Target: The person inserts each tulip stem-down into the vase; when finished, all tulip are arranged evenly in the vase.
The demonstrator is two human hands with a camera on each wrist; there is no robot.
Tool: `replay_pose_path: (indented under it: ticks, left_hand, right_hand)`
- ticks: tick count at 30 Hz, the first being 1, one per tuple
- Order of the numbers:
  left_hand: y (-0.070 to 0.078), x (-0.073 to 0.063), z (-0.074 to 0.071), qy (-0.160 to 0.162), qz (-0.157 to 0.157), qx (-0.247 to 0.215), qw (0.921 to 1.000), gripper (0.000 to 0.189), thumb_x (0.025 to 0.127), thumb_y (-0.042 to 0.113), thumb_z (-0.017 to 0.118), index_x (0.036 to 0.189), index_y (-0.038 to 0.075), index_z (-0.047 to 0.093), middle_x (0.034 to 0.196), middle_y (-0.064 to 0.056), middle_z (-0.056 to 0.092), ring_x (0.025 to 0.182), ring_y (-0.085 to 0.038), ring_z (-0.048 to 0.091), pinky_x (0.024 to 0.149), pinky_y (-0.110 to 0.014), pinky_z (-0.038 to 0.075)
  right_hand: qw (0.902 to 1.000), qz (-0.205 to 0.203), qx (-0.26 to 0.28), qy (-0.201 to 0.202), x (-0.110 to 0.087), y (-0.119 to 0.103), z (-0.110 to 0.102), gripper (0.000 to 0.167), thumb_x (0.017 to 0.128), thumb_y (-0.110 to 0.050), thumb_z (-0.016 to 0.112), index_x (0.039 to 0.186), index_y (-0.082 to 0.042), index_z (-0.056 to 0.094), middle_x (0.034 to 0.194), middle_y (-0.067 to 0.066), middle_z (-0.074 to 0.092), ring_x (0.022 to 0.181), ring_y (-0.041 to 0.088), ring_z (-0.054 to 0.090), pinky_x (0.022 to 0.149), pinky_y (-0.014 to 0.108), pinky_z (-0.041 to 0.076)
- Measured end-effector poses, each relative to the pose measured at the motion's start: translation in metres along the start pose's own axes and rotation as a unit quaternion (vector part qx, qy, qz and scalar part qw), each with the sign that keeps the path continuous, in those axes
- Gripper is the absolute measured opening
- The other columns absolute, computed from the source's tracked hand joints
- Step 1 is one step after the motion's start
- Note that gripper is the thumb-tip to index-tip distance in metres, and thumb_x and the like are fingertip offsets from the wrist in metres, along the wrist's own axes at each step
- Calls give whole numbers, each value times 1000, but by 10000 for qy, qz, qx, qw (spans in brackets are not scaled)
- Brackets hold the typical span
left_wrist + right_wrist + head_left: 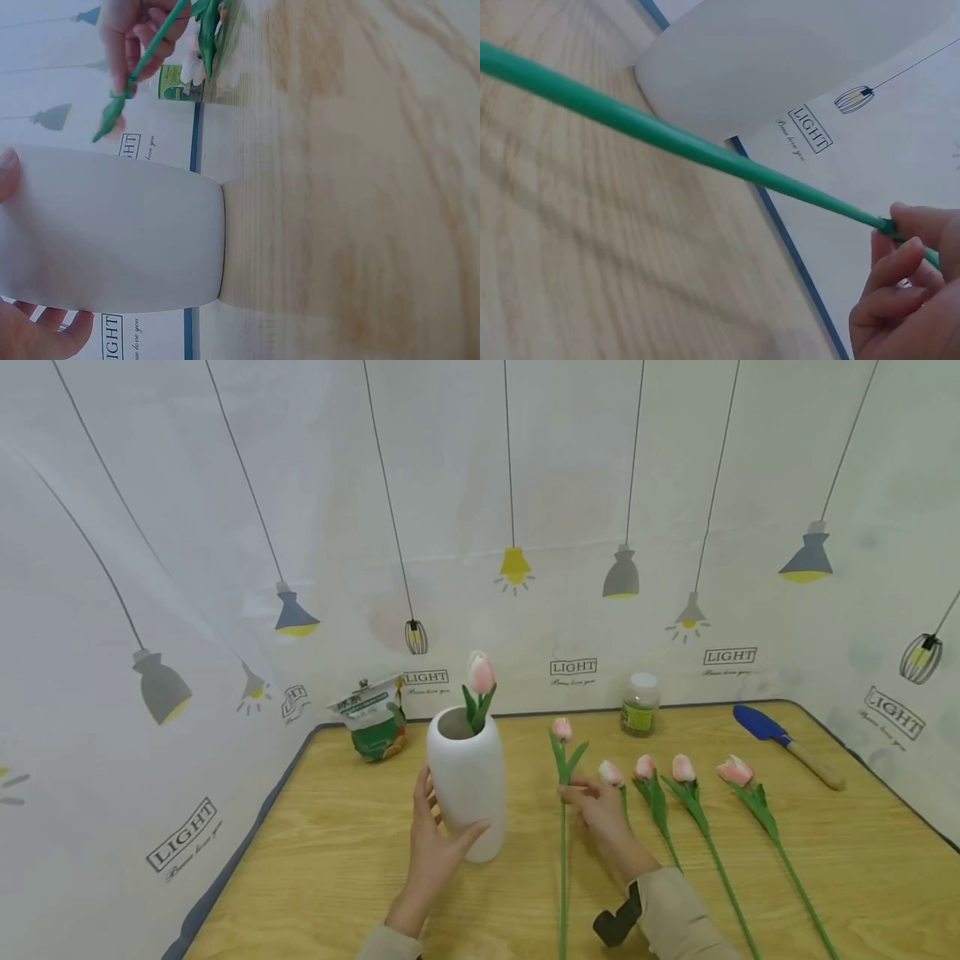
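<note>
A white vase (468, 781) stands upright on the wooden table, with one pink tulip (481, 673) showing above its rim. My left hand (437, 852) holds the vase from the left side, thumb across the front and fingers behind. To the right of the vase, my right hand (606, 820) pinches the green stem of another pink tulip (563, 877) just below its leaves. That stem slants past the vase in the right wrist view, raised off the table. Several more tulips (705, 827) lie side by side to the right of this hand.
At the back left is a green and white bag (377, 727). A jar with a white lid (640, 706) stands at the back, right of centre. A blue trowel (787, 743) with a wooden handle lies at the far right. Printed cloth walls (570, 627) enclose the table.
</note>
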State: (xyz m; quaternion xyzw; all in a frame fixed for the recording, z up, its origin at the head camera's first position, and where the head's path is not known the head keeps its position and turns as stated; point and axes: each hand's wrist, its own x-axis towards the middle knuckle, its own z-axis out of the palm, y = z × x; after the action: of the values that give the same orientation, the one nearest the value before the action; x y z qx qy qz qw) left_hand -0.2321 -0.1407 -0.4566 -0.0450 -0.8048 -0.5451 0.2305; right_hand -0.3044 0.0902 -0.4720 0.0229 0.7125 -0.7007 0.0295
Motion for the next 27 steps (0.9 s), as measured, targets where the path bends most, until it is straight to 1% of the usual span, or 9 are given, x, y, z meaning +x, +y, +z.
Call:
replay_pose_path:
  ticks: [4, 8, 13, 16, 17, 20, 23, 24, 27]
  left_hand:
    - [2, 0, 0, 27, -18, 1, 10000, 101, 65, 31, 77, 140, 33, 9, 139, -14, 29, 120, -33, 39, 91, -49, 41]
    - [3, 2, 0, 33, -32, 5, 10000, 101, 65, 32, 77, 139, 35, 9, 140, -12, 29, 120, -32, 39, 91, -48, 41]
    - [2, 3, -1, 36, 6, 40, 10000, 100, 65, 30, 77, 139, 34, 9, 139, -13, 30, 119, -32, 40, 91, -48, 42]
    - [13, 2, -3, 24, -104, -7, 9999, 99, 66, 23, 78, 140, 29, 11, 139, -15, 30, 119, -34, 39, 91, -49, 40]
    - [18, 1, -4, 14, -107, 5, 9999, 99, 67, 20, 77, 140, 26, 11, 139, -16, 30, 119, -35, 39, 91, -49, 40]
    - [18, 2, -4, -22, -149, -47, 9999, 100, 67, 17, 77, 140, 24, 11, 140, -16, 28, 120, -35, 38, 92, -50, 40]
    - [7, 3, -2, -9, -61, -28, 10000, 101, 66, 23, 78, 140, 29, 10, 140, -14, 28, 119, -33, 39, 91, -49, 41]
    - [3, 3, -1, 3, -55, -49, 10000, 101, 65, 26, 78, 140, 31, 10, 140, -13, 28, 120, -32, 39, 91, -49, 41]
    - [1, 1, 0, 36, -81, -58, 9999, 102, 64, 29, 78, 140, 34, 10, 139, -13, 29, 119, -32, 40, 90, -48, 42]
  right_hand:
    - [9996, -214, 174, -14, 1, -11, -2, 42, 79, -22, 65, 113, 0, 55, 68, -8, 56, 38, 1, 31, 39, 14, 27]
    - [9980, -453, 435, 84, 2, -31, -2, 44, 79, -26, 66, 114, -3, 54, 67, -11, 54, 40, 1, 31, 41, 15, 27]
    - [9943, -713, 782, 93, 1, -70, 1, 40, 79, -27, 66, 112, -7, 54, 69, -11, 53, 41, 1, 32, 40, 15, 26]
    - [9892, -1063, 1012, -41, -1, -99, 6, 35, 80, -26, 65, 110, -9, 54, 70, -11, 54, 41, 1, 35, 39, 13, 27]
    - [9865, -1203, 1102, -108, -1, -109, 7, 32, 81, -25, 64, 108, -10, 55, 70, -10, 54, 41, 1, 36, 39, 13, 27]
    - [9753, -1696, 1398, -241, -4, -139, 11, 23, 82, -22, 62, 103, -13, 58, 71, -10, 58, 41, 2, 37, 38, 13, 28]
    - [9625, -2132, 1664, -225, -8, -169, 12, 15, 82, -18, 62, 97, -16, 60, 70, -9, 61, 39, 2, 37, 36, 14, 27]
    - [9569, -2291, 1770, -236, -9, -178, 11, 15, 82, -17, 62, 97, -15, 61, 70, -9, 62, 38, 2, 37, 35, 14, 26]
    - [9402, -2666, 2103, -265, -13, -205, 10, 13, 80, -15, 64, 93, -14, 61, 68, -7, 63, 37, 4, 36, 34, 15, 24]
